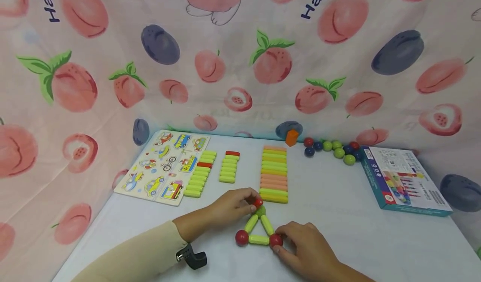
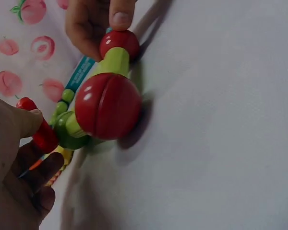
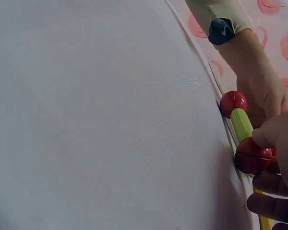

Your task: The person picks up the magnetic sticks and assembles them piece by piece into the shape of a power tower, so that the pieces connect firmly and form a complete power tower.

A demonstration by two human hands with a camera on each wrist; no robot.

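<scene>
On the white table lies a triangle of light green sticks (image 1: 259,240), with a red ball at each near corner and a green ball (image 1: 261,211) at the far one. My left hand (image 1: 232,207) pinches a red stick (image 2: 44,136) between thumb and fingers, its end at the green ball; whether it is seated in a hole I cannot tell. My right hand (image 1: 310,248) grips the near right red ball (image 3: 253,156) with thumb and fingertips. The near left red ball (image 1: 242,237) rests on the table, untouched by either hand.
Behind lie green and red sticks (image 1: 227,167), a long row of yellow, green and orange sticks (image 1: 274,173), and an orange block (image 1: 291,137). Several coloured balls (image 1: 338,153) sit by a box (image 1: 409,182) at the right. A vehicle puzzle board (image 1: 150,165) is at the left.
</scene>
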